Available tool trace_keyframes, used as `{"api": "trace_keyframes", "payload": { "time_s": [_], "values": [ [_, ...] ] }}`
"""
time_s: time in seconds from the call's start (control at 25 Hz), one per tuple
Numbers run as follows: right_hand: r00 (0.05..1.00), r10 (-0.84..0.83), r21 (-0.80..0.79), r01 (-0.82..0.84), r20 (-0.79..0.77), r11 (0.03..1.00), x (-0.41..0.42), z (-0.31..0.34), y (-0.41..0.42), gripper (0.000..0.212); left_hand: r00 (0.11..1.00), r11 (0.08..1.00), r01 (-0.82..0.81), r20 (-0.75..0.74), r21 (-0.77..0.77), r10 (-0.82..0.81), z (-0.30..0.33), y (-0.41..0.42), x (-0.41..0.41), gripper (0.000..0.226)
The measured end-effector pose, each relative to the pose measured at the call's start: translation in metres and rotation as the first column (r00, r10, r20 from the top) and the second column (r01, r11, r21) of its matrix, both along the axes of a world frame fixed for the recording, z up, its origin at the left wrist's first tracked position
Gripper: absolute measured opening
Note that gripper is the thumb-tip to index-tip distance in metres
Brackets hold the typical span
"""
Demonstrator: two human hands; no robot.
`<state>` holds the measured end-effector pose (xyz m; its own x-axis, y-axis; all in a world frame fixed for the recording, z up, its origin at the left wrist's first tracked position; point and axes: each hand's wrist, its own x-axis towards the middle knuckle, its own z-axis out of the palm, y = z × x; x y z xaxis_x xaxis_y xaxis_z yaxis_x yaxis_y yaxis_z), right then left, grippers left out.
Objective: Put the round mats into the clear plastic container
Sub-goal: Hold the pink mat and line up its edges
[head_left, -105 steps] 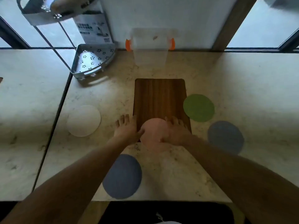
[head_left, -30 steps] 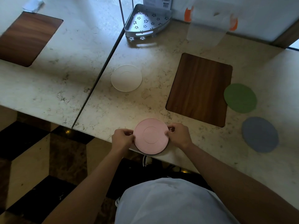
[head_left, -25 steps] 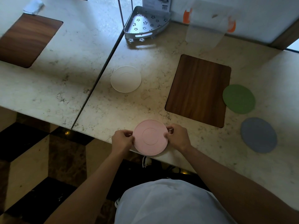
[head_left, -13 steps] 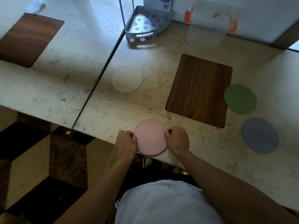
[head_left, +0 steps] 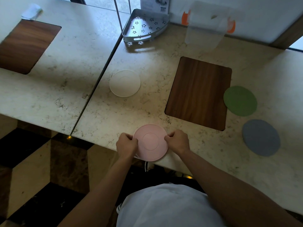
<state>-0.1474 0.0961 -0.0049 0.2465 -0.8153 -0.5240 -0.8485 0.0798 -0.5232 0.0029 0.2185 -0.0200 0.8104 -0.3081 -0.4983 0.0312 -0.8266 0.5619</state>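
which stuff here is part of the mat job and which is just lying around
Job:
pink mat, held at its edges by the left hand and right hand
white mat
green mat
blue-grey mat
clear plastic container

Lying about:
metal corner rack
two wooden boards
white cloth

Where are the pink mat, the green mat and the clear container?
pink mat (head_left: 150, 142), head view, its centre circle
green mat (head_left: 240, 101), head view, its middle
clear container (head_left: 205, 30), head view, its front wall
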Motion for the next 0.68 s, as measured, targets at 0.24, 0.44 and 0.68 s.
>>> {"api": "trace_keyframes", "payload": {
  "time_s": [0.24,0.44,0.68],
  "values": [
    [0.988,-0.134,0.089,0.127,0.077,0.988,-0.024,0.000,-0.016,0.015,0.993,0.998,-0.006,-0.114,-0.057,-0.001,0.005,-0.024,0.005,0.028],
    [0.944,-0.302,0.079,0.294,0.131,0.953,-0.075,0.007,-0.040,0.011,0.959,0.971,0.166,-0.199,-0.172,-0.200,0.013,-0.076,-0.019,0.019],
    [0.864,-0.479,0.009,0.484,0.155,0.875,-0.170,0.020,-0.077,0.018,0.861,0.895,0.385,-0.262,-0.225,-0.436,0.025,-0.169,-0.093,0.017]
  ]
}}
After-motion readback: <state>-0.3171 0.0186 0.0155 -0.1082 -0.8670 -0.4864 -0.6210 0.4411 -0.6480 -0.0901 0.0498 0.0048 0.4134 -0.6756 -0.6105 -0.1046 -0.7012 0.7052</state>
